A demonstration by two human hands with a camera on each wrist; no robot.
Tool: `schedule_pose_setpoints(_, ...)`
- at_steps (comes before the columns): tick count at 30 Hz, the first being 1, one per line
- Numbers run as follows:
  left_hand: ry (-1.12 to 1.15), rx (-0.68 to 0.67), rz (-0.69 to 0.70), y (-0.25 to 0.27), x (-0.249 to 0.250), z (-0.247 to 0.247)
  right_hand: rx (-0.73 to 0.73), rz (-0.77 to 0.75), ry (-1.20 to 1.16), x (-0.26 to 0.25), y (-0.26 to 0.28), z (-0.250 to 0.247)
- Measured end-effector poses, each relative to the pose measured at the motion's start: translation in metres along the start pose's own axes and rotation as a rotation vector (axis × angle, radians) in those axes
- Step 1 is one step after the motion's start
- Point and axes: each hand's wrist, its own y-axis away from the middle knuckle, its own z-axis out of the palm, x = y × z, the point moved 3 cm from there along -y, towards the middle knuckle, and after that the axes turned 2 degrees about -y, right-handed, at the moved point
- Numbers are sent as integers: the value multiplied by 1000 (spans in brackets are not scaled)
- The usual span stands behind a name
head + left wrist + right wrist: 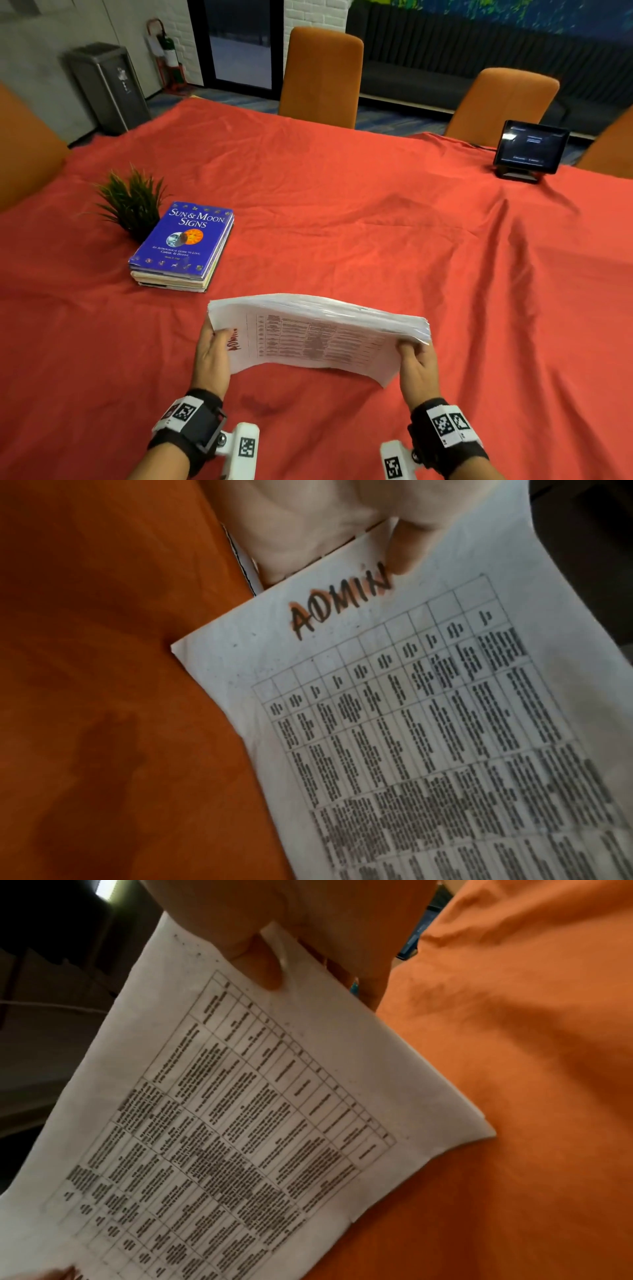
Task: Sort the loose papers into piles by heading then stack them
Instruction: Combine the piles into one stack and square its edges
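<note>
While both hands work above the near edge of the table, the stack of papers [318, 329] is held clear of the red tablecloth [376, 222], its long side running left to right and its middle bowed upward. The left hand [212, 356] grips the left short end, thumb pressed on the top sheet just beside the handwritten heading "ADMIN" [339, 605], the remaining fingers curled underneath. The right hand [416, 366] grips the opposite short end the same way, its thumb [260, 961] lying on the blank margin of the top sheet. That top sheet carries a printed table with dense text in its cells; the text itself is too blurred to read. Well apart from the stack, to the far left, a blue book titled "Sun & Moon Signs" [185, 236] lies on a small pile of other books, just beside a small green plant [132, 202]. A tablet on a stand [529, 147] sits at the far right of the table, near orange chairs [322, 72]
</note>
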Motion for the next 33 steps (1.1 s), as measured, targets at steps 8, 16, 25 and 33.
schedule_pose_setpoints(8,-115,-95,198,-27,42,-3,-343,-97,87,-47,-16,-26)
schedule_pose_setpoints(16,-396,-396,682,-28,153,31,-616,-151,370,-91,-14,2)
schedule_pose_setpoints(25,-617,-331,1047,-2,201,71,-472,-355,75,-160,-14,50)
schedule_pose_setpoints(33,124,-375,236,-23,127,39,-253,-339,-274,-166,-16,31)
